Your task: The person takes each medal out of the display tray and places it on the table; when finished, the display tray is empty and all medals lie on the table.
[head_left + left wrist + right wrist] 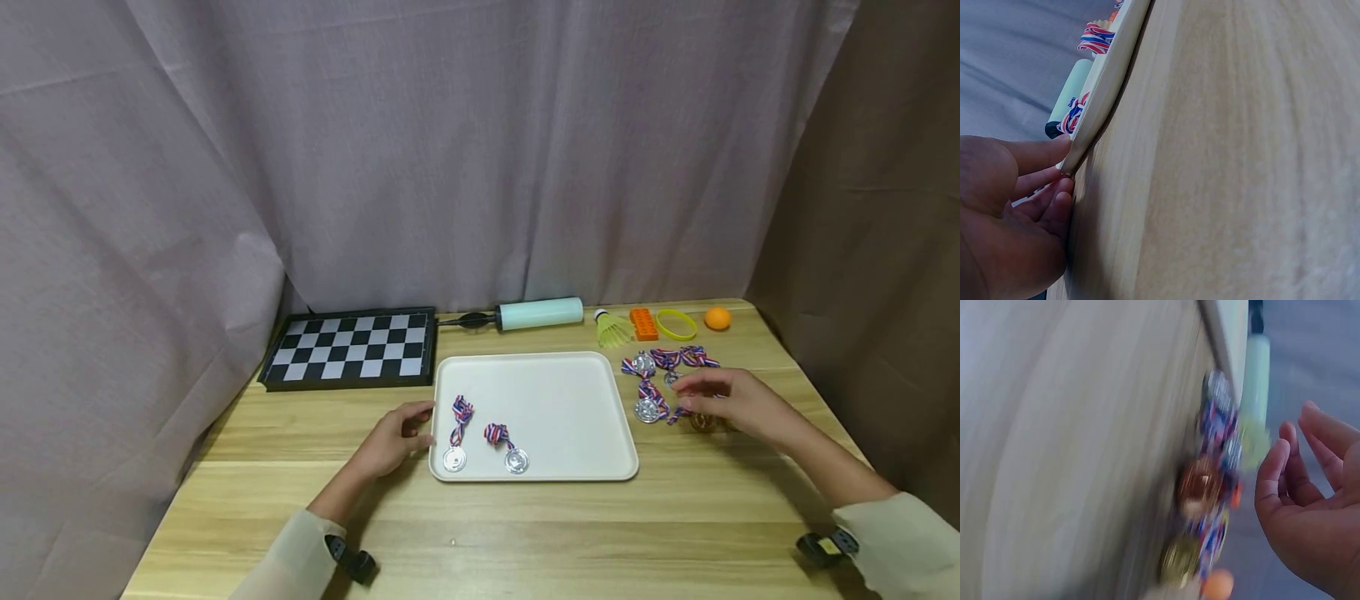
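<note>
My right grip (735, 402) is loosely spread, nothing held, hovering by the bronze medal (1199, 486) right of the tray (570, 417). Silver medal (646, 409) lies left of it, ribbon (654, 393) running far; right is nearer. My left grip (392, 442) pinches the tray's left rim.

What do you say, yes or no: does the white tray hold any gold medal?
No, the two ribboned medals lying on the white tray are both silver-coloured.

No readable text, labels or numbers; markings on medals (517, 461) too small.
</note>
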The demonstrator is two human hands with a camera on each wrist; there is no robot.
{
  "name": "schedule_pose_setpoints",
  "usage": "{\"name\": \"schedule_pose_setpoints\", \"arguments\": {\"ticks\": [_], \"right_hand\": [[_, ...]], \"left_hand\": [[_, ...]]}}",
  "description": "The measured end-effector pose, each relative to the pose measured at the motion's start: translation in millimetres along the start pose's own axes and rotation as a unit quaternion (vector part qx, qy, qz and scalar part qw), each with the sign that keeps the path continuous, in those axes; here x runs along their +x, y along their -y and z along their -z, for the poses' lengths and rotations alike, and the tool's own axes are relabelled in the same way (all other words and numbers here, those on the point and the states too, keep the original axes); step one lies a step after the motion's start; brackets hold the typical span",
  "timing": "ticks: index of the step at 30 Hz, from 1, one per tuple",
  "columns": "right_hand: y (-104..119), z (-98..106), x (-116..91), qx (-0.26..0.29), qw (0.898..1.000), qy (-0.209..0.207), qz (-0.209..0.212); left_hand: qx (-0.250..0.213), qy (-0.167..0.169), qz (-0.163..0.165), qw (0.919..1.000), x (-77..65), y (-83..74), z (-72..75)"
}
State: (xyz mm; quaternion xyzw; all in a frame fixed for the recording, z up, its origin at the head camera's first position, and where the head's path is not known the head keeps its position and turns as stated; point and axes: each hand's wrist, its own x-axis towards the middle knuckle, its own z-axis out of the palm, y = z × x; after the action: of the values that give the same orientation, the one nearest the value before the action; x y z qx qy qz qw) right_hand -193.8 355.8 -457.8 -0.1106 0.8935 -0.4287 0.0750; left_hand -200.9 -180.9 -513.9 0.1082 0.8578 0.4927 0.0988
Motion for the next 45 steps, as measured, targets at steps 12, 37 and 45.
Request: {"name": "schedule_pose_setpoints", "arguments": {"ticks": [12, 37, 45], "right_hand": [[58, -86, 26, 0.089, 0.987, 0.101, 0.085], [104, -199, 52, -0.049, 0.983, 0.1, 0.145], [107, -200, 51, -0.049, 0.986, 0.099, 0.126]], "left_hand": [[-0.001, 0.0, -0.006, 1.0, 0.6, 0.9, -0.6], [-0.007, -0.012, 0.005, 0.9999, -0.4, -0.3, -1.4], [-0.006, -0.014, 0.008, 0.9999, 0.1, -0.8, -1.8]]}}
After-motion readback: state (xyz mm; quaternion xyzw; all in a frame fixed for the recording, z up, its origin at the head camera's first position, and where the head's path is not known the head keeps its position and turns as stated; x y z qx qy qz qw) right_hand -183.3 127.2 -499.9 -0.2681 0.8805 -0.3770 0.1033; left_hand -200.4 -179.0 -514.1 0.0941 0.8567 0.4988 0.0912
